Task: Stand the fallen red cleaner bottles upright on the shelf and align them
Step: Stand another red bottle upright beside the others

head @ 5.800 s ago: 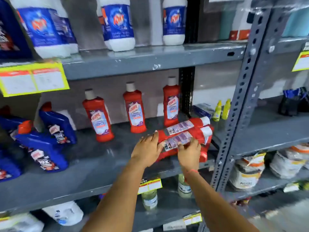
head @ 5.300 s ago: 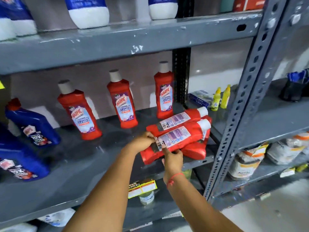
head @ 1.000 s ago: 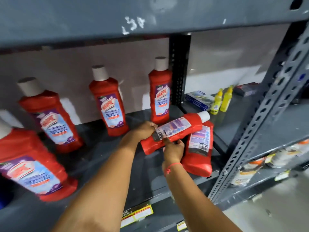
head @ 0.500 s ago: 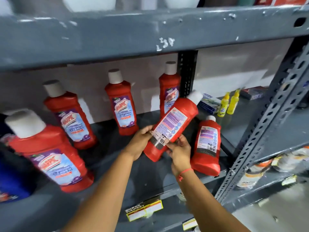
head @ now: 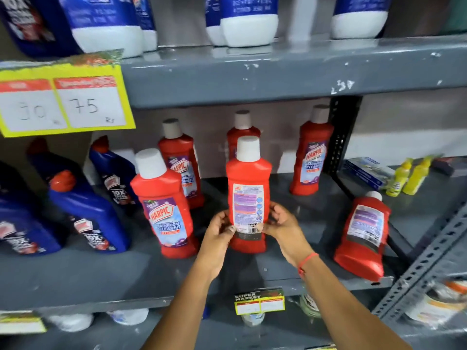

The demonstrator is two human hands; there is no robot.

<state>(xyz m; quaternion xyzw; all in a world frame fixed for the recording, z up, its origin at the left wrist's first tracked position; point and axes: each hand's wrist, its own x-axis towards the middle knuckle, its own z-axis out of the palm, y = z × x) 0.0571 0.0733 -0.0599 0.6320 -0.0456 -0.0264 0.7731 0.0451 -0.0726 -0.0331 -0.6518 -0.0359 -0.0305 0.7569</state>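
Note:
A red cleaner bottle (head: 248, 193) with a white cap stands upright at the middle of the grey shelf (head: 101, 279), its back label facing me. My left hand (head: 219, 232) and my right hand (head: 283, 226) grip its lower sides. One more red bottle (head: 362, 236) lies fallen on its back at the right front, cap pointing away. Another red bottle (head: 163, 205) stands upright at the left front. Three red bottles stand along the back: one at the left (head: 180, 160), one partly hidden behind the held bottle (head: 241, 127), one at the right (head: 312, 152).
Blue cleaner bottles (head: 86, 205) fill the shelf's left end. A grey perforated upright (head: 424, 258) rises at the right front. Two small yellow bottles (head: 409, 176) and a flat box (head: 366, 171) sit on the neighbouring shelf. A yellow price tag (head: 63, 102) hangs from the upper shelf.
The bottle held in both hands went from lying across the other fallen bottle, to tilted, to upright at the shelf's middle. The view shifted left and up.

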